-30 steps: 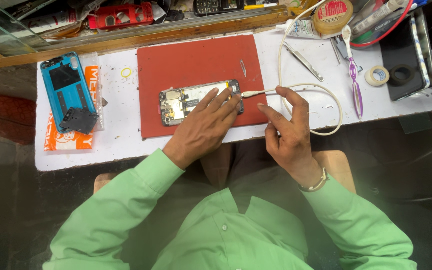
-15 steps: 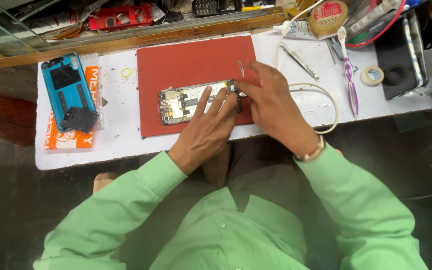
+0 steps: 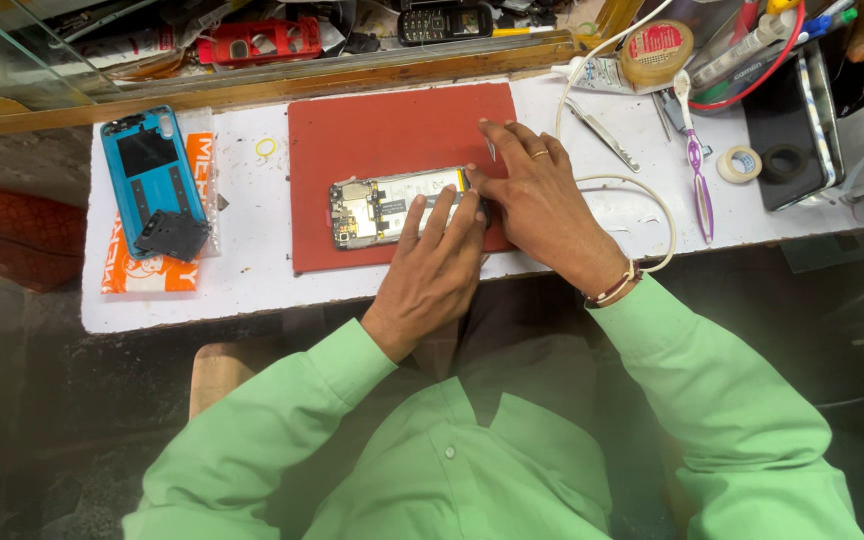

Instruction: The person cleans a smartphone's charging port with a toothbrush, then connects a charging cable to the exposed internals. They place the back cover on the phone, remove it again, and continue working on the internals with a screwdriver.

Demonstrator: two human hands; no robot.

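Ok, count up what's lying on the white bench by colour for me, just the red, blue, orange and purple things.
Red: 1, the flat red work mat.
Blue: 1, the blue phone back cover.
Orange: 1, the orange printed packet under the cover.
Purple: 1, the purple-handled toothbrush.
Total: 4

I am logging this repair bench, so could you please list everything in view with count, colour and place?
opened phone: one, bare circuit board showing, on the mat
mat: one, red, middle of the bench
back cover: one, blue, left on the bench
small black part: one, lying on the cover's lower end
cable: one, white, looped at right
tweezers: one pair, metal, right of mat
toothbrush: one, purple, right
tape roll: one, pale, right
left hand: fingers on the phone
right hand: at the phone's right end, ring on one finger
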